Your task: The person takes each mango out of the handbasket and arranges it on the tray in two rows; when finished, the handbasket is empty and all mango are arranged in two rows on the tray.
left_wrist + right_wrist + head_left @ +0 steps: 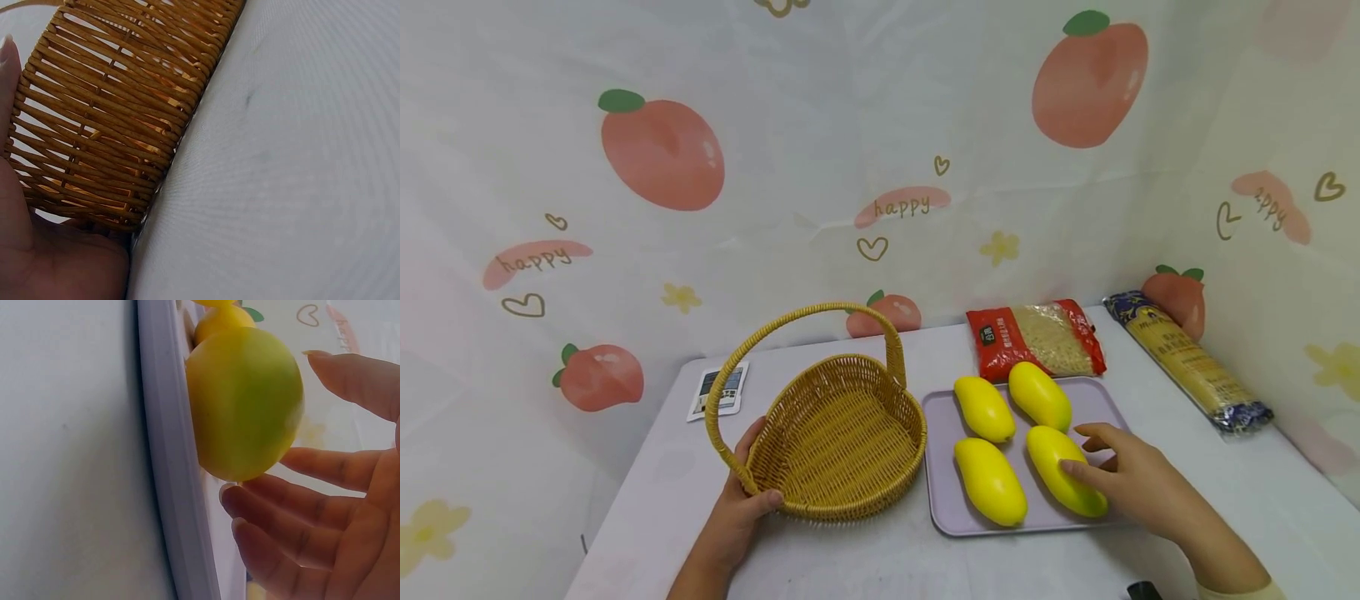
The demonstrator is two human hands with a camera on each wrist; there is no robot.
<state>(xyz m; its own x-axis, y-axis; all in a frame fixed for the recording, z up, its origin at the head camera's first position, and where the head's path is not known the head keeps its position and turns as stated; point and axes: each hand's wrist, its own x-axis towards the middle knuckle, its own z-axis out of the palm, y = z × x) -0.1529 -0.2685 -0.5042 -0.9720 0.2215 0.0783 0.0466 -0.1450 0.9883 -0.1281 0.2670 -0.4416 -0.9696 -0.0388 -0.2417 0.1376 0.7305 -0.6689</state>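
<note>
A golden woven basket (842, 442) with a tall arched handle sits on the table, its inside bare. The left hand (741, 504) grips its left side, thumb over the rim near the foot of the handle; the left wrist view shows the palm against the weave (106, 119). Several yellow mangoes lie on a pale purple tray (940, 500). By the front right mango (1063, 471) the right hand (1138, 483) spreads its thumb and fingers. In the right wrist view this mango (247, 403), greenish at its end, stands between thumb and fingers, not gripped.
Behind the tray lies a red bag of pasta (1037, 337). A long pack of noodles (1187, 358) lies along the right side. A small white packet (718, 390) is behind the basket at left. A dark object (1144, 590) shows at the bottom edge.
</note>
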